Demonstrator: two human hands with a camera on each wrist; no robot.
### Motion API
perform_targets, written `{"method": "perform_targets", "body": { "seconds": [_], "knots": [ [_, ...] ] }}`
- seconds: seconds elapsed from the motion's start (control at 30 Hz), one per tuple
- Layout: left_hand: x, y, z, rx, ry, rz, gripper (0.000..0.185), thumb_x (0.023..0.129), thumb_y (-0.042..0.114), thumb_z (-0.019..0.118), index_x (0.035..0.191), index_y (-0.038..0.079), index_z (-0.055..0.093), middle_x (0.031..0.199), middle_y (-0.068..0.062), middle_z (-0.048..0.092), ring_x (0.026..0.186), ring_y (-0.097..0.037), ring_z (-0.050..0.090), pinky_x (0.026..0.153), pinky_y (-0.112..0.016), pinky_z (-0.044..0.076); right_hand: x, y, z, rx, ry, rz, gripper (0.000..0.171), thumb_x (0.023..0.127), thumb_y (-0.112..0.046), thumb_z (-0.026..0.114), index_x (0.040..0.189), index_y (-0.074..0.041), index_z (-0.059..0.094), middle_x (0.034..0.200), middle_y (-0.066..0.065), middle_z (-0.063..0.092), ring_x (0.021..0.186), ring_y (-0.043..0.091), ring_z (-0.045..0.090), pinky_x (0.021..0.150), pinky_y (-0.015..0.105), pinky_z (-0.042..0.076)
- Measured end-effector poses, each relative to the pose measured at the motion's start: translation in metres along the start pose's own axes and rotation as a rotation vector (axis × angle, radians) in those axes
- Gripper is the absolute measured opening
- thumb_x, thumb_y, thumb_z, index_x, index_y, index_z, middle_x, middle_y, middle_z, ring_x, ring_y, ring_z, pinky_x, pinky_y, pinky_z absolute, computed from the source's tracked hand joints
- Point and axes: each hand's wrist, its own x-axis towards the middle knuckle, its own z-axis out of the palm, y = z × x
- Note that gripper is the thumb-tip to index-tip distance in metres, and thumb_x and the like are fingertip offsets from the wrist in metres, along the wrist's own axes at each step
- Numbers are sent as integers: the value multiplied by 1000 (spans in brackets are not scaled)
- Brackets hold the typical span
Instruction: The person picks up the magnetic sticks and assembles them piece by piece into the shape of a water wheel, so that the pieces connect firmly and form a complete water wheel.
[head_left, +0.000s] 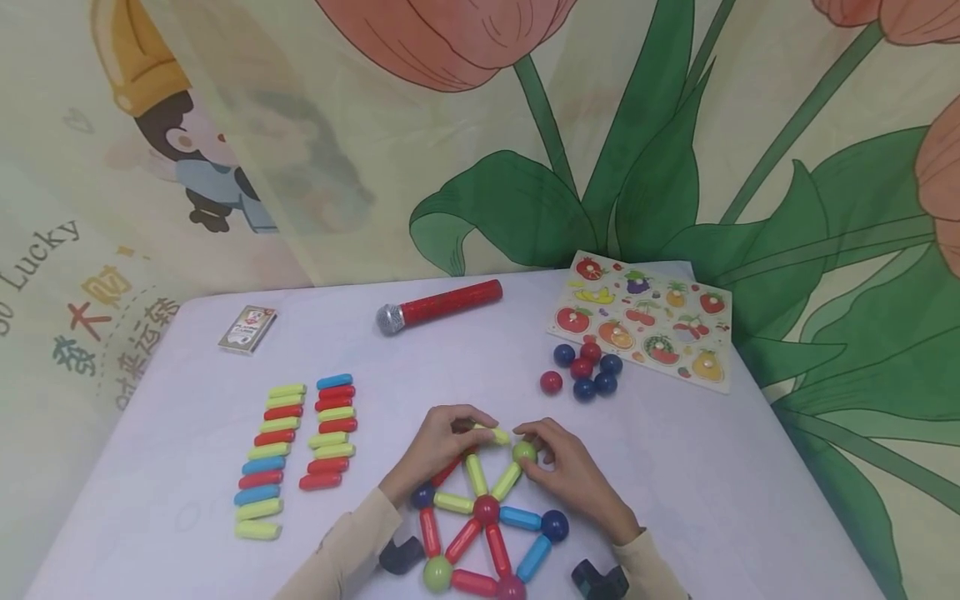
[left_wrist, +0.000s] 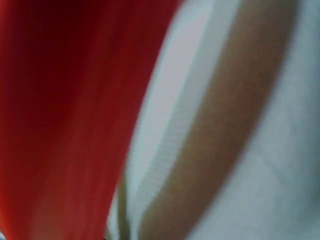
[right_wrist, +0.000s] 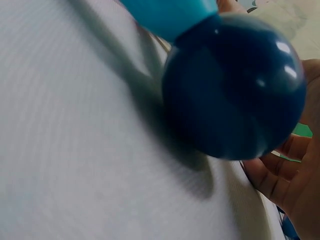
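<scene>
In the head view, the left hand pinched a yellow-green rod at the far edge of the rod-and-ball frame, just beside the green ball the right hand grasped; joining these seemed the step in hand, calling for aligned ends. The left wrist view, blurred, showed a red piece but no readable grip. In the right wrist view, a blue ball partly hid the fingers.

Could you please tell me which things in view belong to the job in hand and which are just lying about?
Job in hand:
yellow-green rod, pinched by the left hand
green ball, held by the right hand
ball-and-rod frame
probably the spare rods and loose balls

Lying about:
red microphone
small box
fruit board
</scene>
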Motion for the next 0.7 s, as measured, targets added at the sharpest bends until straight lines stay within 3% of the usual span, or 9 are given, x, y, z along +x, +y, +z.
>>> {"method": "perform_targets", "body": {
  "seconds": [0.23,0.47,0.7],
  "knots": [
    [1,5,0,2,-73,40,17,85,23,74,100,16,72,98,5,70,85,-8,67,79,-21,54,0,0,1,9,-1,-1,38,82,-15,74,118,-22,61,95,-15,55,82,6,51,72,20,48],
    [3,9,-2,198,-116,97,23,82,27,76,103,18,72,98,11,70,91,-6,61,85,-26,51,0,0,0,26,-2,-22,36,82,-10,72,115,-21,63,95,-13,56,80,6,50,71,20,48],
    [5,11,-2,362,-153,137,26,78,28,79,102,17,74,89,11,70,74,-4,52,70,-20,47,0,-1,-1,43,-9,-3,34,83,-12,72,115,-21,64,96,-15,56,81,8,50,72,20,47]
  ]
}}
